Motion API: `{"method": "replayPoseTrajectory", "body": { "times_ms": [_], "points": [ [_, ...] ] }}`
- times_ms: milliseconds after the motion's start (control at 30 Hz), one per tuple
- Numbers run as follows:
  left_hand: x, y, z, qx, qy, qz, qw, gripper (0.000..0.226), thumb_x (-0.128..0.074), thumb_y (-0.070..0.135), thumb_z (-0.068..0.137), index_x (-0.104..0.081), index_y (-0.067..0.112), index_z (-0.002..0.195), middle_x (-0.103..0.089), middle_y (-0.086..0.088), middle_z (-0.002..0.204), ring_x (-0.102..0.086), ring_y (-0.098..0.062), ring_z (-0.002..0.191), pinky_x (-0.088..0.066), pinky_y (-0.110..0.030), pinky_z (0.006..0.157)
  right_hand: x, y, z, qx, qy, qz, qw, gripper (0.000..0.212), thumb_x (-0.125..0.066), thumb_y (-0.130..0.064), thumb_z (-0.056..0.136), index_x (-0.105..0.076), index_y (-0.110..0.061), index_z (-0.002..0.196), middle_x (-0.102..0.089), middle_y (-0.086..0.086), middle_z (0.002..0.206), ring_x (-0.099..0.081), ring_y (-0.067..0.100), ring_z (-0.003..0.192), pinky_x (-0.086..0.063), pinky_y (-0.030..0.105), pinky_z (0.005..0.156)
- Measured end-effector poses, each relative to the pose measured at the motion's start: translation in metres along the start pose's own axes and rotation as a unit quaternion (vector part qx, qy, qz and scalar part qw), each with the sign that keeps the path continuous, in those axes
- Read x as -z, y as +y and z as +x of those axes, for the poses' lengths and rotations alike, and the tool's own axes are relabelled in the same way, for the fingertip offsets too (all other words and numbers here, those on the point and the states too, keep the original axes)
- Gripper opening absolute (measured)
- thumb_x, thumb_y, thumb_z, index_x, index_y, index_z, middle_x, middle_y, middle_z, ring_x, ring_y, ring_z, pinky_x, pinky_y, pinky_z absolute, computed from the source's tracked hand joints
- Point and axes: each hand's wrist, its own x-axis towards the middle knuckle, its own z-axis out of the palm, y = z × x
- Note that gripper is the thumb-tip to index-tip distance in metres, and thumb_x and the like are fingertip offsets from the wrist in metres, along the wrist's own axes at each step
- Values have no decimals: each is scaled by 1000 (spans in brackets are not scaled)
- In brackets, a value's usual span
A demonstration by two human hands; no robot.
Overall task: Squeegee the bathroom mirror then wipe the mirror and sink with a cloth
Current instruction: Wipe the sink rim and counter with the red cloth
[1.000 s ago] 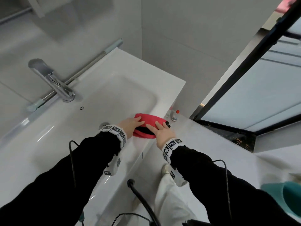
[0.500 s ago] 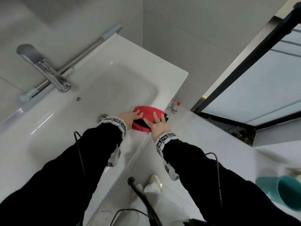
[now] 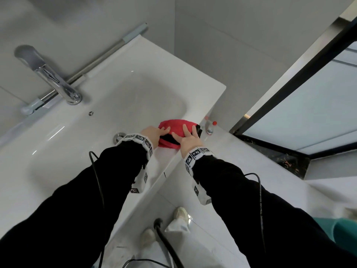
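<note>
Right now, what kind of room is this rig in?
Almost certainly a bathroom. A white sink with a chrome faucet sits against a grey tiled wall, and a black-framed frosted glass panel, likely a shower screen, stands to the right. Both hands rest on a red cloth at the sink's edge.

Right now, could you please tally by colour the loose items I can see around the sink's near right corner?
Red: 1, the cloth on the sink rim, under the left hand and right hand.
Clear with red cap: 2, the small bottles on the ledge beside it.
Teal: 1, the cup at far right.
Total: 4
</note>
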Motion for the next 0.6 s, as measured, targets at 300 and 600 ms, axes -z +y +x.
{"method": "replayPoseTrajectory", "body": {
  "times_ms": [300,600],
  "points": [
    [-29,-41,-58,-14,-13,-47,999,57,-40,1,94,-33,26,145,-38,-7,149,-41,-22,134,-29,-26,110,-19,-54,-43,-9,-52,7,999,80,-55,-15,89,-9,-43,148,12,4,159,14,39,143,-14,47,118],
    [-56,-82,-119,-18,-3,-61,998,53,-41,0,93,-42,23,141,-43,-5,146,-41,-20,134,-27,-22,108,-46,-108,-94,7,-73,-21,997,77,-53,-15,91,-8,-39,149,8,8,159,12,35,145,-7,39,118]
  ]
}}
